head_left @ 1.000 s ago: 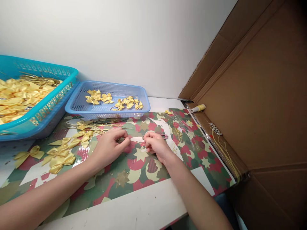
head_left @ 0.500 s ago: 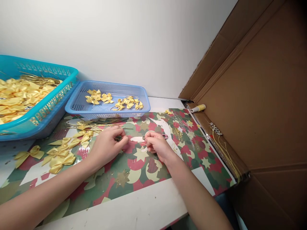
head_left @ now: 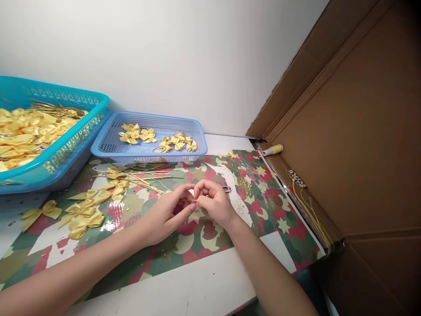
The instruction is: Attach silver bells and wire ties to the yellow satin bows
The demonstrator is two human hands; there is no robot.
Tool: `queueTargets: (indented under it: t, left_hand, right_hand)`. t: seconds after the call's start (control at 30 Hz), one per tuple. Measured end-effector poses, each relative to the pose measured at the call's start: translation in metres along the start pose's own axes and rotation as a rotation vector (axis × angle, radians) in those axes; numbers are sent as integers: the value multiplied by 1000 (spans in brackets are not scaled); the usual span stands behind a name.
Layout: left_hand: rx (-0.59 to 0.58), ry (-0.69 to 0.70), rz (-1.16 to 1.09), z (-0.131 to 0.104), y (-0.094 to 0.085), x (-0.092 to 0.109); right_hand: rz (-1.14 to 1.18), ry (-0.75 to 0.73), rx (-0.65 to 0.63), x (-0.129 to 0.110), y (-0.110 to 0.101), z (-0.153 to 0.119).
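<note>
Over the middle of the patterned table covering, my two hands meet at the fingertips. A short gold wire [head_left: 190, 200] runs between them. My right hand [head_left: 215, 202] pinches one end of it between thumb and fingers. Curled round the other side, my left hand [head_left: 167, 215] has its thumb and fingers closed about the wire, its inner fingertips partly hidden. A pink-handled tool [head_left: 226, 189] lies just behind my right hand, mostly covered by it. Left of my left hand are loose gold wires [head_left: 144, 179] and several yellow ribbon bows [head_left: 86, 215].
A blue basket [head_left: 149, 154] at the back holds several bows. The larger turquoise basket [head_left: 95, 109] at left is heaped with bows and gold strands. Along the right edge lie a yellow thread spool [head_left: 273, 150] and a beaded cluster [head_left: 297, 178], beside a cardboard wall [head_left: 355, 145].
My left hand has moved right, away from the pile of gold wires, to meet my right hand. A gold wire now shows between the fingers. My right hand has turned slightly inward.
</note>
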State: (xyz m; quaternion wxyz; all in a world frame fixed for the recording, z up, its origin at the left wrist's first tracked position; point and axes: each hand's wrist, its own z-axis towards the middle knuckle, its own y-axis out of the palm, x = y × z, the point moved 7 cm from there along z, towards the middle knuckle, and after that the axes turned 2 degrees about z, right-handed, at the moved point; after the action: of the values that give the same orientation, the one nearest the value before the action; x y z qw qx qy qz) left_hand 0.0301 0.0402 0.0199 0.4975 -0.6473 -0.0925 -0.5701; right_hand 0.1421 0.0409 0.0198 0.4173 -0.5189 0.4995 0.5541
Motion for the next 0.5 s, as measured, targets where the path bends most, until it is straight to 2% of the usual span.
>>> queueTargets:
  t: [0.13, 0.2, 0.3, 0.5]
  left_hand:
    - [75, 8, 95, -2, -11, 3]
    - [83, 15, 116, -3, -14, 5]
    - [100, 24, 123, -3, -17, 6]
    - [113, 30, 126, -3, -17, 3]
  right_hand:
    - [-368, -453, 39, -27, 5, -14]
    - [-496, -608, 70, -36, 8, -21]
    - [-554, -704, 97, -41, 11, -26]
    - [-607, -766, 116, -44, 12, -28]
